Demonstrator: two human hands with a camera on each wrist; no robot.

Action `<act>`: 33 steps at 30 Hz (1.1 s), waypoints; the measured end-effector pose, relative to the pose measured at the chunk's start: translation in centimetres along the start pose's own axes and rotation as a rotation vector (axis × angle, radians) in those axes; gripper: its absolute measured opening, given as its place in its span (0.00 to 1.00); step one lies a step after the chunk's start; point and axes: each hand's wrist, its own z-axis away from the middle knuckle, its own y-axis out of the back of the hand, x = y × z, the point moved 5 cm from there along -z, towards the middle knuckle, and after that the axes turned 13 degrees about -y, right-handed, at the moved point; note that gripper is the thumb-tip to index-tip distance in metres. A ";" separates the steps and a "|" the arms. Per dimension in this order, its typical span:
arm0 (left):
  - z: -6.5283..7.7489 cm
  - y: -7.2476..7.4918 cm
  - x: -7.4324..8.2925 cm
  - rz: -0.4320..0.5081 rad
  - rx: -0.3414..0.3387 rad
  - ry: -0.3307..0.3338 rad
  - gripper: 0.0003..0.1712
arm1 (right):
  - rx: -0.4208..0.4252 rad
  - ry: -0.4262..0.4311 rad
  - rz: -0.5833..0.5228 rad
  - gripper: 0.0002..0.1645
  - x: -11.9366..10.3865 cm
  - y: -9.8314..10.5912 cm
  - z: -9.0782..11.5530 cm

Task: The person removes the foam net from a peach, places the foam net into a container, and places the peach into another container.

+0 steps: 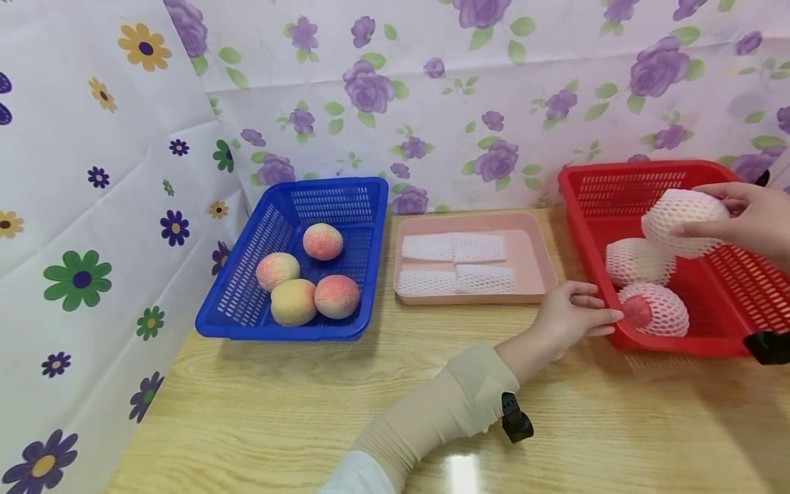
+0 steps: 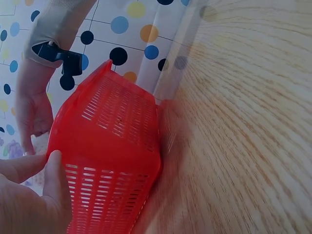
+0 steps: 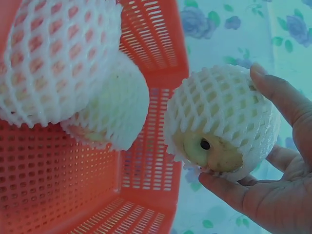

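Note:
My right hand [image 1: 749,216] grips a peach in a white foam net [image 1: 685,223] above the red basket [image 1: 592,261]. The right wrist view shows the fruit's bare end, with a dark dimple in it, at the net's opening. Two more netted peaches lie inside the basket, a pale one [image 1: 640,262] and a pinker one [image 1: 663,312] nearer its front left corner. At that corner my left hand [image 1: 568,315] pinches the rim between thumb and finger, as the left wrist view [image 2: 29,195] shows from the basket's outer side.
A blue basket [image 1: 210,322] with several bare peaches stands at the left. Between the baskets a pink tray [image 1: 537,267] holds several flat white foam nets [image 1: 453,247]. All stand on a wooden table [image 1: 278,412] against a flowered wall covering [image 1: 444,137].

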 end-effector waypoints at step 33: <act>-1.2 0.8 4.5 -0.376 -0.175 -0.237 0.37 | -0.279 0.117 -0.061 0.48 -1.5 -3.2 5.5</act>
